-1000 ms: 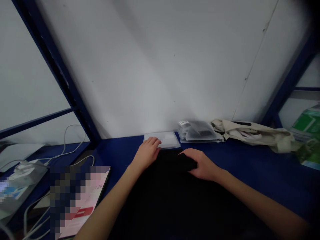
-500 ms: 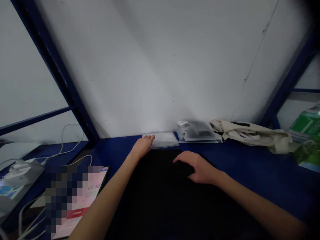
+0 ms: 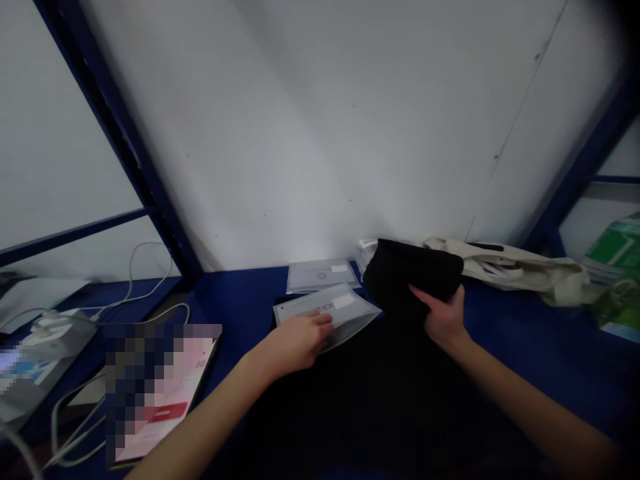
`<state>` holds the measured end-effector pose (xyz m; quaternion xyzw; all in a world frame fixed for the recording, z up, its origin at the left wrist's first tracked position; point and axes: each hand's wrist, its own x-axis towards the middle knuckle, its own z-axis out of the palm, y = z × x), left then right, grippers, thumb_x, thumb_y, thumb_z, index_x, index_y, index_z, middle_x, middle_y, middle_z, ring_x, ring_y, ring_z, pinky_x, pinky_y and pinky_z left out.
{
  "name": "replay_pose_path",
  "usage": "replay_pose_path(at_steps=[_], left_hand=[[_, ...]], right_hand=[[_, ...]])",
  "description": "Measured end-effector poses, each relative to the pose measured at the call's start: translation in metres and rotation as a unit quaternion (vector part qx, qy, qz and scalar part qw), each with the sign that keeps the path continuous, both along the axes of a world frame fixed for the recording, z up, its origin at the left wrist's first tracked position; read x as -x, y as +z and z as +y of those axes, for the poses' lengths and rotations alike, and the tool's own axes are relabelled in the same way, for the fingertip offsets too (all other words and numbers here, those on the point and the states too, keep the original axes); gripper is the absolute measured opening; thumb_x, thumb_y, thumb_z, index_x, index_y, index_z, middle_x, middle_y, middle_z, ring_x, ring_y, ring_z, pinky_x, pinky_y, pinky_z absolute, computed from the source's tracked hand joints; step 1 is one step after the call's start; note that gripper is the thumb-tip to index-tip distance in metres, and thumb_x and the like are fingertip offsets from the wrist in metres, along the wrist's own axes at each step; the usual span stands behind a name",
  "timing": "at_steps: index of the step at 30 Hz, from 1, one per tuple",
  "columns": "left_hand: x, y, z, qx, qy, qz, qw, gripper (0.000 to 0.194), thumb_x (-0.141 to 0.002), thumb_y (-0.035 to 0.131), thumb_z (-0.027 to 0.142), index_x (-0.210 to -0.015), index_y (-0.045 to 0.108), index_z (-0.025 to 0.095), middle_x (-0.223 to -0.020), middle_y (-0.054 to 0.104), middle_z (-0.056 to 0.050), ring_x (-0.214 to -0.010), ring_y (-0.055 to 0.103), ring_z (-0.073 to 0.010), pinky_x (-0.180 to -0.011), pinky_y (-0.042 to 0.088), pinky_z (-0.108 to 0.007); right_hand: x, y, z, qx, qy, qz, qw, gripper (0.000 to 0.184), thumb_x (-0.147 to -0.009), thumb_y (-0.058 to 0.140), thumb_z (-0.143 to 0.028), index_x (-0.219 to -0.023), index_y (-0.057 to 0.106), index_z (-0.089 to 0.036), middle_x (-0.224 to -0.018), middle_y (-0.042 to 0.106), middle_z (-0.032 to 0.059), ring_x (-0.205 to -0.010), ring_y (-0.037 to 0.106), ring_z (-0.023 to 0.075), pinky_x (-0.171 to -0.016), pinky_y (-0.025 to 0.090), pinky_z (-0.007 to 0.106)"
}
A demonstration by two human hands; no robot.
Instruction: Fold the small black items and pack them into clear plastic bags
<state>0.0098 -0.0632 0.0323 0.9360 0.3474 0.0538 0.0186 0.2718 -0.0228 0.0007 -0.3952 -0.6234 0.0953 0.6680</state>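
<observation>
My left hand [image 3: 305, 340] is closed on the near edge of a frosted plastic bag [image 3: 345, 320] with a white label and faint print. That bag looks flat and lies over black cloth [image 3: 340, 413] spread across the desk in front of me. To the right, my right hand [image 3: 447, 320] grips a folded black cloth [image 3: 415, 270], thumb on top, and holds it up off the desk; its other fingers are hidden behind the fold. Another flat frosted bag [image 3: 305, 277] rests against the wall, just beyond the first one.
Behind the folded cloth, a filled clear bag [image 3: 367, 250] is partly covered. A cream fabric bag [image 3: 545, 270] and a green-labelled bottle [image 3: 617, 250] are at the right. On the left are a phone [image 3: 170, 413], white cables [image 3: 65, 460] and a white plug [image 3: 63, 333]. Blue frame posts [image 3: 135, 153] flank the wall.
My left hand has drawn one frosted bag from the wall toward me, onto the black cloth. My right hand has lifted the folded black cloth up and to the right.
</observation>
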Motion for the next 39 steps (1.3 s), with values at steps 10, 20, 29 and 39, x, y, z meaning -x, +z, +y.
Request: replay_pose_path(at_steps=[10, 20, 29, 39], left_hand=[[0.008, -0.030, 0.001, 0.081, 0.032, -0.149, 0.985, 0.049, -0.076, 0.052, 0.012, -0.122, 0.039, 0.020, -0.125, 0.047, -0.010, -0.110, 0.051, -0.0214, -0.093, 0.043, -0.037], [0.018, -0.032, 0.000, 0.103, 0.032, -0.255, 0.961, 0.071, -0.071, 0.054, 0.006, -0.134, 0.028, 0.023, -0.136, 0.038, -0.011, -0.122, 0.041, -0.0228, -0.099, 0.039, -0.042], [0.011, -0.027, -0.005, 0.118, 0.015, -0.200, 0.973, 0.086, -0.062, 0.034, -0.010, -0.138, 0.022, 0.028, -0.144, 0.027, -0.004, -0.131, 0.026, -0.0176, -0.106, 0.025, -0.046], [0.005, -0.027, -0.008, 0.139, -0.018, -0.190, 0.972, 0.095, -0.056, 0.030, -0.011, -0.139, 0.013, 0.033, -0.147, 0.017, 0.004, -0.134, 0.016, -0.0159, -0.109, 0.010, -0.052]], right_hand=[[0.032, 0.007, -0.025, -0.120, 0.116, -0.274, 0.947, 0.036, -0.067, 0.055, -0.019, -0.102, 0.050, -0.028, -0.117, 0.053, 0.0081, -0.105, 0.051, 0.0273, -0.088, 0.040, 0.045], [0.056, 0.001, -0.035, 0.012, 0.324, -0.568, 0.756, 0.089, -0.053, 0.047, -0.002, -0.137, 0.027, -0.022, -0.146, 0.022, 0.0061, -0.134, 0.013, 0.0226, -0.106, 0.018, 0.045], [0.059, 0.011, -0.037, 0.114, 0.323, -0.557, 0.757, 0.078, -0.059, 0.055, -0.008, -0.134, 0.036, -0.022, -0.142, 0.031, 0.0091, -0.131, 0.024, 0.0233, -0.105, 0.023, 0.044], [0.092, 0.000, -0.023, 0.140, 0.218, -0.594, 0.762, 0.045, -0.067, 0.052, -0.006, -0.112, 0.058, -0.008, -0.119, 0.056, 0.0190, -0.115, 0.046, 0.0298, -0.097, 0.035, 0.046]])
